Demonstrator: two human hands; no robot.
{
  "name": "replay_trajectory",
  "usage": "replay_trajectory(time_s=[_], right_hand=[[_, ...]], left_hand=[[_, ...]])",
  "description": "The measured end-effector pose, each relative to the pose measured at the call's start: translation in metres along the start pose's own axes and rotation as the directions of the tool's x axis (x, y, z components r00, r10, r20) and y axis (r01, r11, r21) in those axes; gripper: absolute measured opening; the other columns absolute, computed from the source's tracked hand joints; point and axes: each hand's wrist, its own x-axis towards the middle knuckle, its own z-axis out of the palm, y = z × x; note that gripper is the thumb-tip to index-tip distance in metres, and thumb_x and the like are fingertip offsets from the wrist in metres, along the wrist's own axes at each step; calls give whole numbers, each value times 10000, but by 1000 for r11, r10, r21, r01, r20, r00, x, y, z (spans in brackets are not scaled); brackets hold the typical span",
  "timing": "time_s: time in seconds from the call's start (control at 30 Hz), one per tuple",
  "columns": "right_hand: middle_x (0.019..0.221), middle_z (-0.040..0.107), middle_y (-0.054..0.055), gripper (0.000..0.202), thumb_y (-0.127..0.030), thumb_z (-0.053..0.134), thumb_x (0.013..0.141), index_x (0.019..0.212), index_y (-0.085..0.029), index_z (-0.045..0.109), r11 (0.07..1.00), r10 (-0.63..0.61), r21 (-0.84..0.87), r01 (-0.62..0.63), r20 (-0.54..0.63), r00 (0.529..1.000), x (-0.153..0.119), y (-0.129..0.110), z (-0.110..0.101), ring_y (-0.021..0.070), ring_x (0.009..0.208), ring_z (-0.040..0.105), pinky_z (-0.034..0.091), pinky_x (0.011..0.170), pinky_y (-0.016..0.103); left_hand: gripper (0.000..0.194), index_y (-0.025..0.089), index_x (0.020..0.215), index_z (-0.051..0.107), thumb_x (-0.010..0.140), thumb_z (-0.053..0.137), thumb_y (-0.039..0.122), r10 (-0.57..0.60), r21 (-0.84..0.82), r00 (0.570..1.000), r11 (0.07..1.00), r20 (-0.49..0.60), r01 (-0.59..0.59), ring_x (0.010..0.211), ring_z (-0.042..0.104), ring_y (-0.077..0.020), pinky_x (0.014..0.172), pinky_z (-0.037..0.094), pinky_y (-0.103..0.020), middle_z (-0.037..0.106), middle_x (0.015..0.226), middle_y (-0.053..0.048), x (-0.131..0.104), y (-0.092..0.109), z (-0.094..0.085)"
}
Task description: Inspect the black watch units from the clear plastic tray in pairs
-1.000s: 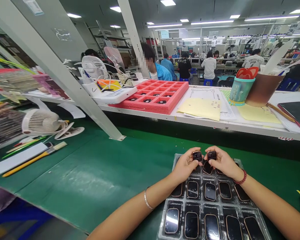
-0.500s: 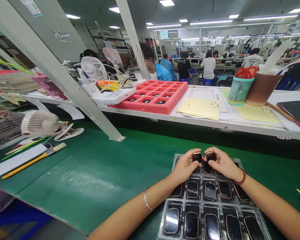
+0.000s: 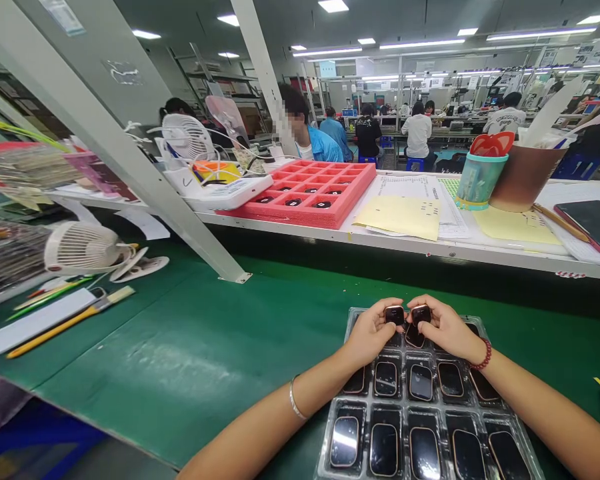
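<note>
Watch face pinched at tip of left hand; second watch face likewise in right hand, over tray.

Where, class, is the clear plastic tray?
The clear plastic tray lies lower right in the head view, on the green tabletop, under the left hand and right hand.

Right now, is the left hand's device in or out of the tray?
Out: the left hand pinches the device, held up over the tray.
</note>
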Motion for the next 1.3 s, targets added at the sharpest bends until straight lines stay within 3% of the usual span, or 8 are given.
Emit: replay_trajectory(time_s=[0.3,0.5,0.67,0.87,1.0,1.13,1.3], right_hand=[[874,630,28,279,-93,486,783,1039,-196,532,998,6,-67,-7,-13,1000,0,-2,0,155,751,589,468,642,265],[910,621,29,335,-60,483,755,1054,-205,522,998,-11,-54,13,26,1000,0,-2,1,160,788,594,476,660,265],[885,613,34,241,-124,457,822,1033,-192,550,1000,16,-12,-15,32,999,0,-3,0,145,723,574,488,625,264],[916,620,36,295,-78,479,785,1043,-198,555,1000,4,-7,-4,55,998,-1,-5,0,151,759,581,496,641,263],[873,618,34,219,-136,460,831,1010,-190,573,1000,21,-2,-21,60,998,0,-4,0,141,702,573,500,621,264],[881,622,33,244,-120,497,800,1028,-187,554,1000,9,15,-9,48,999,0,-4,-1,153,763,586,489,666,269],[843,613,24,254,-85,496,772,1002,-182,543,1000,-20,-1,20,36,999,0,-6,0,155,776,581,469,686,270]], left_hand=[[396,153,1080,528,690,557,88,-11,-34,1000,999,2,11,732,610,-119,776,476,-291,624,929,-42,-1,3,2],[389,156,1082,529,698,581,114,-5,-14,1000,1000,-5,5,736,612,-124,747,474,-277,632,930,-46,0,1,1],[261,139,1022,568,784,550,246,-2,72,1000,997,-20,3,649,605,-124,603,450,-243,646,872,-57,-1,4,-1],[288,147,994,571,716,627,199,33,13,999,999,-14,-32,738,602,-136,733,477,-277,643,881,-49,-1,4,0],[221,128,954,591,765,582,244,33,34,999,999,6,-33,647,578,-117,680,476,-275,629,817,-44,0,3,0],[330,148,1050,562,723,602,170,43,9,999,999,-8,-43,799,610,-145,729,472,-262,636,931,-57,0,1,0],[387,157,1147,533,760,538,164,8,61,1000,998,-23,-6,753,628,-138,584,436,-210,633,982,-71,1,-3,-2]])
